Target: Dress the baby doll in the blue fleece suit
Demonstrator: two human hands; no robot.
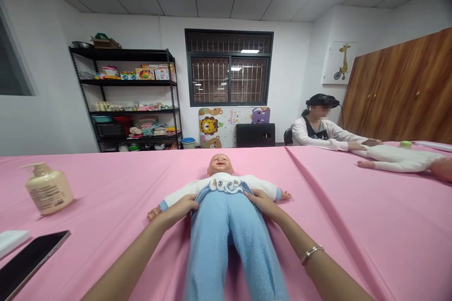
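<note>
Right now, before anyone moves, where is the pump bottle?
In the head view, the pump bottle sits on the pink tablecloth to the person's left of the doll, just beyond the phone.

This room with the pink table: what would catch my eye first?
A baby doll in blue trousers lies on its back mid-table, the person's left hand and right hand at its waist. Farther right, a seated person has their hands on a second doll. A cream pump bottle sits at the table's left.
</note>
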